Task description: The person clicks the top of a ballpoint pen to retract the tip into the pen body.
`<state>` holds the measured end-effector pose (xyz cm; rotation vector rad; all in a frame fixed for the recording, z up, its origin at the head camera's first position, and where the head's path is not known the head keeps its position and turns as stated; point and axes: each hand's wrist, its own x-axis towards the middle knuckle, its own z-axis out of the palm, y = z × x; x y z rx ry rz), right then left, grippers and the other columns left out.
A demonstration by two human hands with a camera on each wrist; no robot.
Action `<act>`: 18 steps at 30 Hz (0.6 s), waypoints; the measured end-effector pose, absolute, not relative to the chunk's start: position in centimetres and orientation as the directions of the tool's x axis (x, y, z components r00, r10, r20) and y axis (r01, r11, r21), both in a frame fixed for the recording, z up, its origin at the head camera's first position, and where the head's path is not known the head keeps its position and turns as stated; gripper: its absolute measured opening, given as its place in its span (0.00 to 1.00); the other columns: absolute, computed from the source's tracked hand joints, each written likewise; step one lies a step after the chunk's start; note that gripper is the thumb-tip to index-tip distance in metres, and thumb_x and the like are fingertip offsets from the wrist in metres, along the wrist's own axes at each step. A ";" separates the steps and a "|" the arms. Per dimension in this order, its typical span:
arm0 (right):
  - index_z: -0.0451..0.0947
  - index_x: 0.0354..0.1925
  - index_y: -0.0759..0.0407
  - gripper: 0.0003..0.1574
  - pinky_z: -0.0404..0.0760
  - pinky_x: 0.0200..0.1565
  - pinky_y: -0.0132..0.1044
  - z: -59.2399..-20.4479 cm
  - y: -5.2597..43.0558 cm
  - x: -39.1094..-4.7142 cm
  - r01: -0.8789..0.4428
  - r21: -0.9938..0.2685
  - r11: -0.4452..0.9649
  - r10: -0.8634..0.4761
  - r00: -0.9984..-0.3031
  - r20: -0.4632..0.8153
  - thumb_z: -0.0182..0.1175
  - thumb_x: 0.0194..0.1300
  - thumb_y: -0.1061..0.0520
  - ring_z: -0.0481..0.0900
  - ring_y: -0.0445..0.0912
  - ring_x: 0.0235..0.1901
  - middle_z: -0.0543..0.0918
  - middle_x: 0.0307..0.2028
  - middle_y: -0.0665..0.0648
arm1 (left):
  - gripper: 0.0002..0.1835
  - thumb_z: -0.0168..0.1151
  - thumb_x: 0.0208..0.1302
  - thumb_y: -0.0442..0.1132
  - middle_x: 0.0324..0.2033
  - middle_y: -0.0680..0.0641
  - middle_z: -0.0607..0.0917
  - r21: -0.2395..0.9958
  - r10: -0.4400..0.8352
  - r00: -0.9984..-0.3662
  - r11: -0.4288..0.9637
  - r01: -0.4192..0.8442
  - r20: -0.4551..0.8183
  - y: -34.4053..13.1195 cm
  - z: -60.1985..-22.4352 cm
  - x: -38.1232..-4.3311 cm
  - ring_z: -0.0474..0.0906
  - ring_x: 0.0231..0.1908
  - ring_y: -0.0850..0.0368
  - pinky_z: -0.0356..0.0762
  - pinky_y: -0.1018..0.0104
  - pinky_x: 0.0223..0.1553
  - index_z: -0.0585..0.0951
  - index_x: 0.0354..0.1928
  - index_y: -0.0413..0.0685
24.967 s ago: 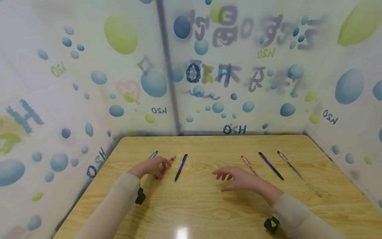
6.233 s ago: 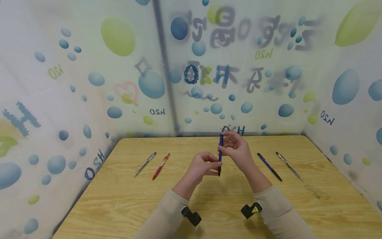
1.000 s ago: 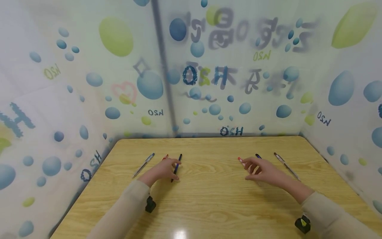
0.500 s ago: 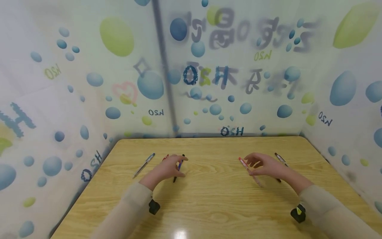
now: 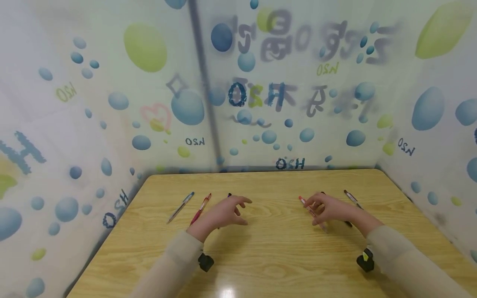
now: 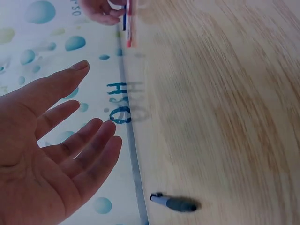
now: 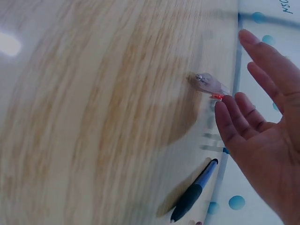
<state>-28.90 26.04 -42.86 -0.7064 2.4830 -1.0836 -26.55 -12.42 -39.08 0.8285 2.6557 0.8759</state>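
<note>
My left hand [image 5: 225, 213] hovers with spread, loosely bent fingers, partly covering a blue-and-black pen [image 6: 173, 203] lying on the table. It holds nothing. Left of it lie a red pen [image 5: 201, 208] and a clear pen with a blue end [image 5: 181, 207]. My right hand [image 5: 331, 209] hangs above a clear pen with a red end [image 5: 305, 203], fingers loosely bent around air. In the right wrist view that clear pen [image 7: 209, 83] lies just beyond the fingertips, apart from the palm. A second blue-and-black pen [image 7: 194, 190] lies mostly hidden under the right hand in the head view.
A clear pen with a dark end [image 5: 352, 198] lies farther right, partly behind the right hand. The wooden table [image 5: 261, 256] meets a curtain-like wall [image 5: 261, 124] with printed bubbles at its back and sides. Each wrist carries a small black camera [image 5: 205, 262].
Earlier, both hands held a blue-and-black pen upright mid-table; it now lies on the left. My left hand has since drawn rightward off it. My right hand has shifted slightly over the right-hand pens.
</note>
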 end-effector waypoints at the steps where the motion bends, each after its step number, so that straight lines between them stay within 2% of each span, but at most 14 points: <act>1: 0.74 0.57 0.61 0.34 0.78 0.51 0.53 -43.0 26.1 -29.0 -0.306 -0.742 0.596 -0.564 -0.817 -0.116 0.75 0.53 0.57 0.74 0.57 0.51 0.70 0.52 0.61 | 0.32 0.73 0.57 0.38 0.53 0.40 0.77 0.608 0.580 -0.813 0.658 0.443 -0.036 -12.2 -39.2 -26.6 0.80 0.43 0.49 0.79 0.57 0.44 0.74 0.64 0.46; 9: 0.77 0.55 0.61 0.32 0.77 0.46 0.46 -43.6 26.1 -29.9 -0.294 -0.730 0.617 -0.592 -0.785 -0.184 0.75 0.52 0.56 0.76 0.51 0.44 0.79 0.46 0.55 | 0.33 0.73 0.58 0.39 0.54 0.41 0.78 0.630 0.606 -0.792 0.645 0.433 -0.075 -10.5 -40.1 -26.7 0.80 0.43 0.51 0.79 0.61 0.42 0.72 0.65 0.49; 18: 0.79 0.53 0.61 0.30 0.75 0.40 0.39 -44.2 26.0 -30.4 -0.279 -0.712 0.644 -0.577 -0.789 -0.212 0.76 0.51 0.59 0.72 0.48 0.37 0.78 0.41 0.53 | 0.33 0.72 0.59 0.41 0.53 0.44 0.79 0.619 0.615 -0.783 0.650 0.442 -0.087 -9.3 -40.1 -26.5 0.80 0.41 0.55 0.79 0.63 0.41 0.72 0.66 0.52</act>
